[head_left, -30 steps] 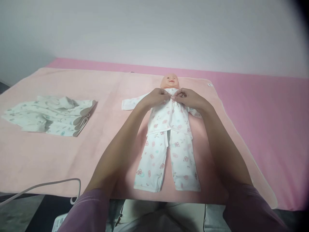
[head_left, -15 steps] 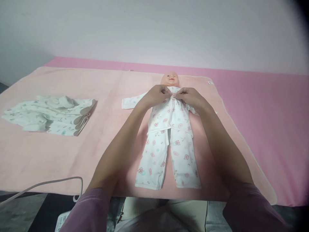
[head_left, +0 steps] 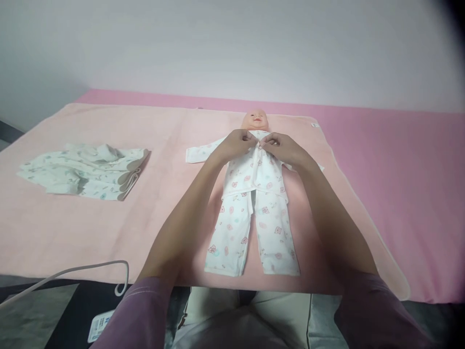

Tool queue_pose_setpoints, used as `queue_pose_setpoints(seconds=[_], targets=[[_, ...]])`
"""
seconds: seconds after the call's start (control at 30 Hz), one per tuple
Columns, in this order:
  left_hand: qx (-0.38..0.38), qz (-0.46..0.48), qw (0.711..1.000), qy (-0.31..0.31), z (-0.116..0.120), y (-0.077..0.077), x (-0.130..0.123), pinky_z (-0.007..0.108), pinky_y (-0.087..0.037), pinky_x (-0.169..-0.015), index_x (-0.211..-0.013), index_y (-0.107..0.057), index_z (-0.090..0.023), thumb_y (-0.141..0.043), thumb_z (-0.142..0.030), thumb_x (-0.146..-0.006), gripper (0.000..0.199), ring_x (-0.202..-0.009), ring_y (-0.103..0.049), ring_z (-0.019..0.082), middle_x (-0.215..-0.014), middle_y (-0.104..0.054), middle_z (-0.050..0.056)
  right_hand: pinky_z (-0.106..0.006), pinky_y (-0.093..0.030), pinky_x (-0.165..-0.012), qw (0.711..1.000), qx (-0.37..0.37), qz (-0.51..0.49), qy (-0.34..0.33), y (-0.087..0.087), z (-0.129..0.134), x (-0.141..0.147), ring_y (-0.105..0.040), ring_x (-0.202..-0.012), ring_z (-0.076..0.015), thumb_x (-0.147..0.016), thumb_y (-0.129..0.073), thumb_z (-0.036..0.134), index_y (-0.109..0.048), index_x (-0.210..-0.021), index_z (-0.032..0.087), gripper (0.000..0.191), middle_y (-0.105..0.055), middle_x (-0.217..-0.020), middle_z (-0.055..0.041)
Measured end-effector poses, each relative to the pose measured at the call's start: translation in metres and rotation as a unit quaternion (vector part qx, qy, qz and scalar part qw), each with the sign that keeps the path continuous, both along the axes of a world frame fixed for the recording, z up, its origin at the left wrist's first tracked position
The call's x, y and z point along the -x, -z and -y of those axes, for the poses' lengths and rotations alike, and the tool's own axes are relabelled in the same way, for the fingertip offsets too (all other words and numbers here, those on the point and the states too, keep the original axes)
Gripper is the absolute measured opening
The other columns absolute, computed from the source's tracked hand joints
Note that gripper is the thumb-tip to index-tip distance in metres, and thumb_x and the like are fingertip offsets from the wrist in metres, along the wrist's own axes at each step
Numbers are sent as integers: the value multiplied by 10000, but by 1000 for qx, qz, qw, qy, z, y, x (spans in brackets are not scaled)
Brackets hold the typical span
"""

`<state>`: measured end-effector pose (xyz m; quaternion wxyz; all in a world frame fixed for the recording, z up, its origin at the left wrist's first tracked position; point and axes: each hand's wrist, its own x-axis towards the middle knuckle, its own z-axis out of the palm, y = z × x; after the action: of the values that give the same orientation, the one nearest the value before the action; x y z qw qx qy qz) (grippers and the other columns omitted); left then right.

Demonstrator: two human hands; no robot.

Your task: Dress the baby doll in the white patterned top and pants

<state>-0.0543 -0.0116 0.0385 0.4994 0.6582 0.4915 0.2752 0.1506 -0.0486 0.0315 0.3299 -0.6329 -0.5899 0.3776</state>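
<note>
Pinching the printed top with narrowed fingers, the left hand and right hand are flanking its front opening, which is running lengthwise from the doll's head

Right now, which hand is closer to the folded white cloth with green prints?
Left. The left hand is at the chest of the white fabric doll shirt, right of the folded white cloth. The right hand is there too, but farther right.

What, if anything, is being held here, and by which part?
The shirt, by the upper middle of its front: the fingers of the left hand and right hand pinch it there.
</note>
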Motion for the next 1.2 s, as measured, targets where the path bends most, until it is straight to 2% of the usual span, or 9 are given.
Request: queue_pose_setpoints(seconds=[0.17,0.33,0.43,0.63,0.87,1.0,1.2], targets=[[-44,-13,999,23,-5,3,3,307,-400,-703,-868,-667,-212,-763,-287,-988,171,-754,-580,156,-828,-617,28,-294,-451,-704,998,35,-52,-28,-5,1,-4,-529,-735,-148,-974,-883,371,-765,-949,220,193,-656,-839,-5],[-35,1,999,29,-9,5,5,291,-450,-733,-949,-712,-206,-785,-282,-974,108,-786,-611,153,-916,-674,45,-285,-481,-736,999,13,-49,-13,-3,1,0,-580,-814,-161,-966,-887,350,-765,-967,228,172,-681,-897,-14],[-34,1,999,29,-9,5,5,281,-448,-721,-989,-732,-205,-787,-277,-979,91,-785,-612,148,-963,-698,57,-288,-488,-745,998,11,-54,0,-2,1,1,-575,-794,-156,-945,-911,350,-753,-988,233,201,-659,-867,1],[-28,-12,999,24,-7,0,6,290,-436,-715,-989,-740,-206,-794,-248,-962,73,-747,-603,156,-890,-686,47,-283,-461,-722,999,-1,-37,-10,2,-2,-1,-546,-783,-154,-931,-924,411,-763,-947,224,248,-646,-848,1],[-83,-20,996,30,-9,5,5,290,-441,-733,-928,-713,-198,-773,-244,-953,80,-773,-613,158,-902,-695,43,-304,-483,-707,997,3,-68,47,17,-13,1,-597,-755,-166,-895,-910,343,-735,-872,223,214,-695,-840,-16],[-107,-39,993,18,-6,5,2,286,-426,-732,-915,-713,-197,-790,-250,-935,96,-813,-615,169,-933,-720,53,-324,-521,-736,995,-33,-33,84,20,-9,11,-664,-815,-195,-921,-843,322,-750,-880,221,143,-752,-922,-48],[-100,-44,994,7,-7,7,-2,313,-400,-709,-867,-651,-209,-742,-305,-989,181,-742,-569,164,-832,-681,37,-345,-526,-789,996,-60,54,47,6,-3,12,-682,-861,-231,-970,-752,328,-765,-893,237,120,-762,-925,-55]])
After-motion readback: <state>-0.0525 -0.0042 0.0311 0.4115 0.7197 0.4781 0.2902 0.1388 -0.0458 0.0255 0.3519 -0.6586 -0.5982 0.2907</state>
